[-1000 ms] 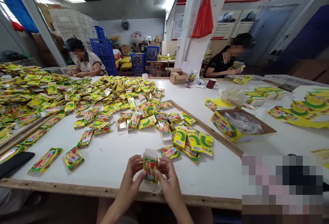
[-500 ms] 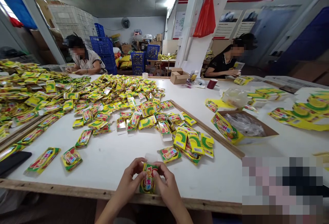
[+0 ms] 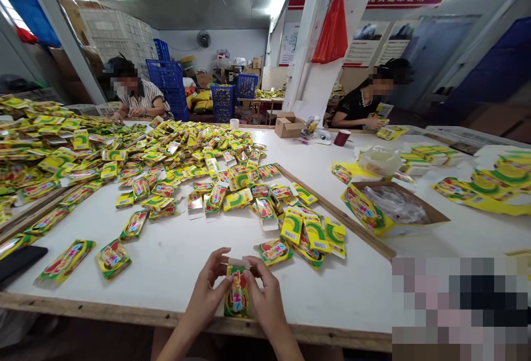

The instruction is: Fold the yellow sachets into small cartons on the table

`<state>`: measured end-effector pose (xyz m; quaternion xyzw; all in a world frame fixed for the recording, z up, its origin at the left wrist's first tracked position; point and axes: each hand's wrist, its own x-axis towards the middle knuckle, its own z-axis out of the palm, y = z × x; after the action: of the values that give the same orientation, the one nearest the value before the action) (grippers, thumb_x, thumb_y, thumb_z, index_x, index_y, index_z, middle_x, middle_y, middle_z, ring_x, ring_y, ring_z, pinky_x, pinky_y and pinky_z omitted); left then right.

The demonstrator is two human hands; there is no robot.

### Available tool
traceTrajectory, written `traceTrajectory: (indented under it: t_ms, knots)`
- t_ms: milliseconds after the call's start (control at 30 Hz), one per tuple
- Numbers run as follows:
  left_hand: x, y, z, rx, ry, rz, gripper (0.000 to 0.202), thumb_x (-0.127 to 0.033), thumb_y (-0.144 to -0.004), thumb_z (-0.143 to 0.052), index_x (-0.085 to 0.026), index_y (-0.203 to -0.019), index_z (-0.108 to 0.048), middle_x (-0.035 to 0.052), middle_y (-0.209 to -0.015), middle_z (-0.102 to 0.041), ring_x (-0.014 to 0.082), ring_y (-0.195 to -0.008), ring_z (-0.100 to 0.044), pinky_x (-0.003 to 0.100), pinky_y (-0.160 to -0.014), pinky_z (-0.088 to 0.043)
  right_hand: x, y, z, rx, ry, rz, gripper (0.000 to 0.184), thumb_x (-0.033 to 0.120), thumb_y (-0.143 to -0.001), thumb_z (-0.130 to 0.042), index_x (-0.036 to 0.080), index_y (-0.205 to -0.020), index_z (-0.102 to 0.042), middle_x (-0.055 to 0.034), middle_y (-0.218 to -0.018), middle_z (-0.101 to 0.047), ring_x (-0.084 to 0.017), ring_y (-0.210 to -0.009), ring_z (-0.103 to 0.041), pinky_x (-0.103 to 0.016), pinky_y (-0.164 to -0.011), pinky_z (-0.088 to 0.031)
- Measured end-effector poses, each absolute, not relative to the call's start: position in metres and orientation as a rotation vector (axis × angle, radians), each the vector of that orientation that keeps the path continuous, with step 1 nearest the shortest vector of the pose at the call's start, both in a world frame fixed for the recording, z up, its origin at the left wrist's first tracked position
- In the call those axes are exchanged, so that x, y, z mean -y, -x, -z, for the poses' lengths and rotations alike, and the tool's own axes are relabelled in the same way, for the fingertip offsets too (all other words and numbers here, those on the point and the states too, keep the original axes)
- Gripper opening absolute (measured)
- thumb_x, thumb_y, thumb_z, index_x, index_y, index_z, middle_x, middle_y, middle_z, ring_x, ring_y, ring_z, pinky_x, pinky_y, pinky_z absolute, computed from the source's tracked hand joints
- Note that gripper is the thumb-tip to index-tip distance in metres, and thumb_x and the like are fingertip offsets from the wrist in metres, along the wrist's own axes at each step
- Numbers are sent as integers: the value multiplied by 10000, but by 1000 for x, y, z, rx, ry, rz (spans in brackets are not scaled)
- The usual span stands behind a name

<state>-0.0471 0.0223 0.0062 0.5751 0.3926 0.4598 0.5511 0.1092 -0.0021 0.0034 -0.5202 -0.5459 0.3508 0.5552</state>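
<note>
Both my hands hold one small yellow-and-green printed carton (image 3: 237, 293) upright above the near edge of the white table (image 3: 174, 261). My left hand (image 3: 207, 290) pinches its left side near the top, with fingers curled. My right hand (image 3: 265, 294) grips the right side, its fingertips on the white top flap, which is folded down. Just beyond lie several flat cartons of the same print (image 3: 307, 228), and a wide heap of them (image 3: 186, 167) covers the middle and left of the table.
An open cardboard box with clear plastic bags (image 3: 394, 206) stands at the right behind a wooden strip (image 3: 332, 212). A black flat object (image 3: 19, 261) lies at the near left edge. Two other people (image 3: 136, 101) (image 3: 365, 104) sit at the far side.
The carton has come lower and nearer to me, and its raised white top flap has been folded down onto it by my fingers.
</note>
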Motion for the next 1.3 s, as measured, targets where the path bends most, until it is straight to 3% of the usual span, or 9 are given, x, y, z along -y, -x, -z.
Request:
traceTrajectory:
  t_ms: [67, 167, 467, 700, 933, 1067, 1300]
  knots:
    - [-23, 48, -7, -948, -1430, -1071, 286, -356, -843, -626, -213, -1089, -607, 60, -989, -661, 228, -933, -642, 329, -822, -511, 2, -109, -9, 1343, 1223, -782, 139, 238, -876, -559, 205, -946, -674, -53, -920, -703, -200, -836, -663, -270, -733, -535]
    - [-23, 48, -11, -972, -1525, -1087, 201, -363, -867, -592, -192, -953, -656, 61, -942, -661, 228, -922, -630, 321, -819, -500, 3, -108, -14, 1383, 1180, -715, 90, 229, -849, -594, 208, -886, -673, -52, -913, -688, -203, -874, -649, -270, -738, -526]
    - [-17, 39, -14, -1091, -1497, -1172, 185, -370, -852, -616, -199, -914, -649, 45, -874, -685, 221, -850, -646, 307, -772, -507, 8, -100, -15, 1341, 1209, -684, 80, 254, -862, -606, 199, -870, -663, -31, -829, -676, -172, -748, -638, -243, -674, -518]
    - [-20, 32, -19, -1160, -1521, -1218, 232, -415, -838, -619, -191, -814, -675, 39, -772, -684, 211, -750, -637, 283, -688, -505, 0, -101, -24, 1324, 1298, -720, 181, 329, -873, -584, 196, -765, -641, -13, -687, -656, -169, -634, -604, -239, -600, -488]
    - [-14, 36, -9, -1091, -1560, -1223, 195, -375, -853, -621, -204, -875, -712, 46, -815, -687, 215, -782, -645, 290, -709, -515, 9, -97, -15, 1291, 1191, -713, 117, 295, -902, -560, 216, -890, -646, -31, -852, -674, -179, -766, -648, -241, -702, -517]
    - [-13, 39, -9, -1073, -1628, -1238, 176, -348, -860, -617, -207, -839, -721, 47, -788, -676, 213, -772, -637, 294, -707, -511, 11, -100, -10, 1298, 1154, -770, 111, 270, -888, -575, 215, -844, -661, -39, -852, -680, -196, -815, -659, -252, -723, -526]
    - [-8, 39, -4, -1118, -1568, -1183, 266, -393, -858, -613, -221, -1054, -670, 55, -883, -703, 222, -815, -650, 310, -741, -519, 15, -100, -9, 1264, 1165, -736, 162, 319, -897, -561, 213, -861, -679, -53, -857, -710, -202, -795, -678, -252, -721, -541]
